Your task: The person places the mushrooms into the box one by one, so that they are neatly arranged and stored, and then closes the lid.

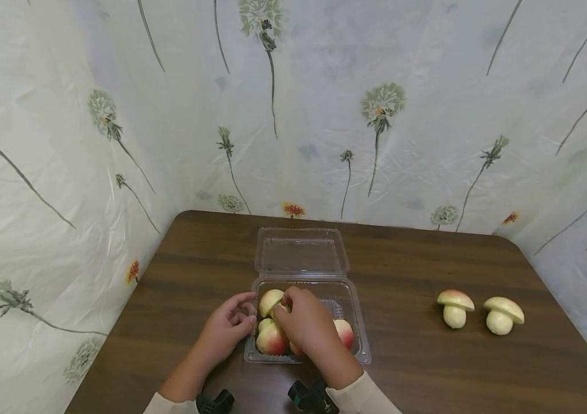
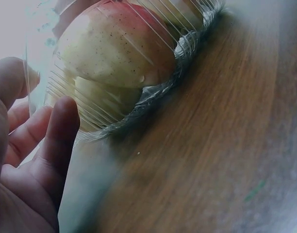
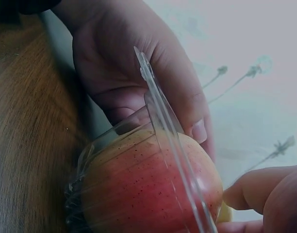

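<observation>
A clear plastic clamshell box (image 1: 307, 360) stands on the table, its lid (image 1: 300, 250) folded back. Inside lie several red-and-yellow mushrooms, one mushroom (image 1: 272, 339) at the front left and another (image 1: 344, 332) at the right, partly behind my arm. My right hand (image 1: 307, 322) reaches into the box and pinches a pale mushroom (image 1: 271, 302) at the back left; its fingertips are mostly hidden. At the left wall my left hand (image 1: 225, 326) has loosely bent fingers, its thumb (image 2: 65, 119) beside the ribbed plastic. Through the wall shows a speckled mushroom cap (image 2: 117, 46).
Two more mushrooms stand on the right of the brown wooden table (image 1: 407, 379): one mushroom (image 1: 455, 309) with a reddish cap, the other mushroom (image 1: 502, 315) paler and tilted. A flower-patterned sheet (image 1: 319, 115) hangs behind the table and along both sides.
</observation>
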A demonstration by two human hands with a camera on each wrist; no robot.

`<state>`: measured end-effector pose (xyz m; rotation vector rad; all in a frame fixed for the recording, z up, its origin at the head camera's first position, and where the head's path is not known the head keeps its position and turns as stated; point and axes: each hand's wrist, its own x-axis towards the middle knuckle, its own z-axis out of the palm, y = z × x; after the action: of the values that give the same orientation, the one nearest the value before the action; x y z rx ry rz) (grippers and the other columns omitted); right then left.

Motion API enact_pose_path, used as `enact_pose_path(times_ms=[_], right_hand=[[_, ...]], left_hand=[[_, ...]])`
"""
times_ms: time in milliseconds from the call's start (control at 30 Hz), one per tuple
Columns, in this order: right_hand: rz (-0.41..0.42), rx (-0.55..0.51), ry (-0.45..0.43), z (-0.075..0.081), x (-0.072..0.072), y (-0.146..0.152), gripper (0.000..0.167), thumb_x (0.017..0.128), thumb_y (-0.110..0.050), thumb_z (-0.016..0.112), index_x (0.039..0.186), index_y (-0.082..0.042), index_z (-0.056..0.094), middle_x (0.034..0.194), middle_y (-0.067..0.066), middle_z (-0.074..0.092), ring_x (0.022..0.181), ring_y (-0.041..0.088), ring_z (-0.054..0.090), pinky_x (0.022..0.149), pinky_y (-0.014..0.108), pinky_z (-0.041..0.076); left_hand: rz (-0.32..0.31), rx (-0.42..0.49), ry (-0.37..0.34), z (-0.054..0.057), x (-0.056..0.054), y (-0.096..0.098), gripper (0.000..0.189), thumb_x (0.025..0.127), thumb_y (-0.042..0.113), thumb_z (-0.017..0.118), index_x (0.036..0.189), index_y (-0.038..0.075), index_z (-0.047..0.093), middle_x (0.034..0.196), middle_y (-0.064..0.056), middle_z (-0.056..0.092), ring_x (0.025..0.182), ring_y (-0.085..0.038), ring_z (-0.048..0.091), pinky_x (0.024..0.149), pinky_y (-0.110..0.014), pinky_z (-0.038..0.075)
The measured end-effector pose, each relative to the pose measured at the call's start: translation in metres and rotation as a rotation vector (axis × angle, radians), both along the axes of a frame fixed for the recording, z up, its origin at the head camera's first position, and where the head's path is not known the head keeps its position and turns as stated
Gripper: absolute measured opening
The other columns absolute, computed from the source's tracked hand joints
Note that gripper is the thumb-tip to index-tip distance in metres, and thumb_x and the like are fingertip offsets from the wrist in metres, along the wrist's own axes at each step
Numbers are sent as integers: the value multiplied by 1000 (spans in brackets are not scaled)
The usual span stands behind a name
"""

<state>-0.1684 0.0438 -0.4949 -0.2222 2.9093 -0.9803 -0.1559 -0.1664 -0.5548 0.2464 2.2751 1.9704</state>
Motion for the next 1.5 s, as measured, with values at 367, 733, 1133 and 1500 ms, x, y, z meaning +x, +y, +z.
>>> enact_pose_path(times_ms=[367,733,1133,1500], right_hand=[[-2,27,2,5,3,4,15,96,-31,64,90,-19,71,82,-5,62,70,15,54,65,35,48],[-97,-116,87,14,3,18,14,101,-25,61,97,-17,72,93,-3,69,81,15,61,76,39,55],[-202,-308,223,13,-3,52,13,99,-18,66,104,-10,75,103,5,73,96,22,71,88,44,60],[-255,-409,308,0,3,74,15,99,-12,68,112,-4,71,110,8,68,103,24,72,92,43,61]], left_hand=[[-2,1,4,1,2,0,48,98,3,69,144,3,56,114,-18,59,76,-12,67,73,-24,57],[1,2,15,1,1,1,47,98,2,68,144,3,56,113,-17,60,76,-12,66,72,-24,57],[4,-17,9,1,2,0,49,98,1,68,145,2,55,113,-16,59,76,-12,66,72,-24,57],[-29,48,18,0,2,1,49,99,0,67,145,-4,52,111,-21,58,75,-12,65,73,-25,58]])
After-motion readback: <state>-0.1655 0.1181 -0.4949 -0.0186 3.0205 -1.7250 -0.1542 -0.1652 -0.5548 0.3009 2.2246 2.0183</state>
